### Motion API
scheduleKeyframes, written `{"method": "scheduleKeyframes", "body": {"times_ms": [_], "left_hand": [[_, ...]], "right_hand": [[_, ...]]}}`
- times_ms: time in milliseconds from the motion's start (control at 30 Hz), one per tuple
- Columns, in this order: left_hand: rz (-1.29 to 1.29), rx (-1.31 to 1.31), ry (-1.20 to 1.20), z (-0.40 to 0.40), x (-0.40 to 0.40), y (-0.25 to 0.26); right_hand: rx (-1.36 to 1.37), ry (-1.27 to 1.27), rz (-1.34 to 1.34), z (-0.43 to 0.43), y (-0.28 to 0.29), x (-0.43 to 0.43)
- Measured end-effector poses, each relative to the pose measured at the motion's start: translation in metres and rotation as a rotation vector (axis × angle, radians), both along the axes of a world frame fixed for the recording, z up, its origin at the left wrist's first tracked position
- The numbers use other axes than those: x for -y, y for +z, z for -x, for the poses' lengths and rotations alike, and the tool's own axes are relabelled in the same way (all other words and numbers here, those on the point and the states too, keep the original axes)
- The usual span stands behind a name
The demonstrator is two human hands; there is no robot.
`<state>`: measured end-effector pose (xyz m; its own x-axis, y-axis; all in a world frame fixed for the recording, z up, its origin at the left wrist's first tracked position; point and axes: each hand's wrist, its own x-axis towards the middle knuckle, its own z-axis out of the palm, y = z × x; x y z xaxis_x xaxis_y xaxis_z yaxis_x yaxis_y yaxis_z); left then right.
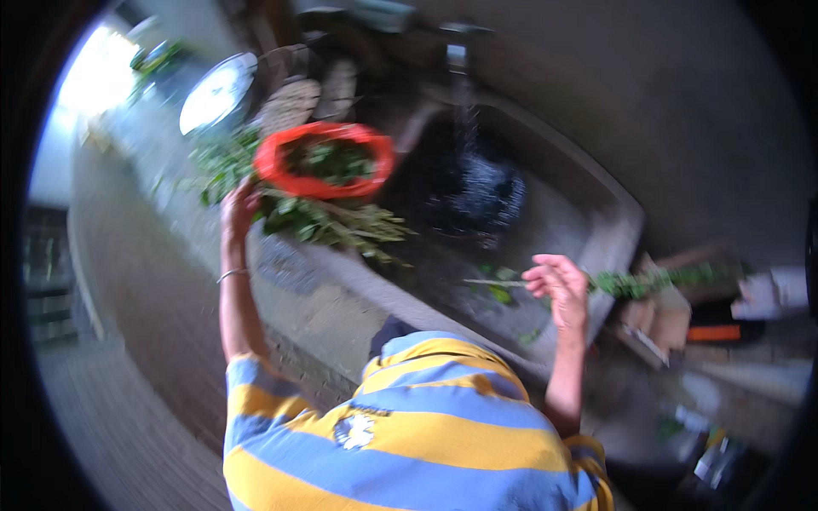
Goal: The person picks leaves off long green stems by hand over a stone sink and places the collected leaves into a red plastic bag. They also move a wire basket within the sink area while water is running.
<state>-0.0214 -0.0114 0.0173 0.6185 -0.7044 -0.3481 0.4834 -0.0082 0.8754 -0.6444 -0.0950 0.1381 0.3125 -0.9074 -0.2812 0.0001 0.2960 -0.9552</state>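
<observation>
Blurred by motion, my left hand [239, 205] is at the left side of a red plastic bag [271, 160] with green leaves [335, 161] inside. Its fingers touch the bag's edge or the leafy greens [217, 163] beside it; whether they grip anything is unclear. A pile of cut leafy stems [332, 225] lies in front of the bag, its ends over the sink. Above the sink's near right part, my right hand [559, 287] holds a long leafy stalk [639, 282]. Its bare end points left and its leaves stretch right past the rim.
Water runs from a tap [457, 54] into a dark round basin [476, 198] in the stone sink [613, 204]. A round metal lid or tray [218, 92] stands left of the bag. Bricks or blocks [655, 319] and clutter are at the right.
</observation>
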Motion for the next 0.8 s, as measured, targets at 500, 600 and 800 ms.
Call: {"method": "scheduleKeyframes", "body": {"times_ms": [500,600,800], "left_hand": [[-0.458,1.261,-0.328,-0.025,-0.005,-0.012],[-0.172,0.398,-0.092,-0.003,-0.001,0.000],[-0.271,0.680,0.125,0.057,-0.013,0.047]], "right_hand": [[-0.123,-0.763,0.097,0.232,-0.019,-0.026],[-0.099,-0.857,0.225,0.269,-0.005,0.018],[-0.243,-1.054,0.296,0.343,-0.023,0.110]]}}
